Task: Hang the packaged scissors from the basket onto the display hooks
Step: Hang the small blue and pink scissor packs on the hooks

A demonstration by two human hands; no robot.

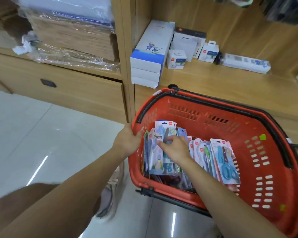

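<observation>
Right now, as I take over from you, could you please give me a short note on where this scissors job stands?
Left hand grips the rim of the red basket at its left corner.
Right hand rests on the packaged scissors at the basket's left end; whether it pinches one is unclear.
All visible packs stand in the basket, on the floor by the wooden shelving.
Display hooks are not in view.
Done: nothing visibly hung.
Left: lift packs out and hang each.

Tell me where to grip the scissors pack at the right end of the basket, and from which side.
Pinch the card top of the rightmost scissors pack from above: it stands on edge, leaning on the row, top edge free, lower part deep in the red basket.
</observation>
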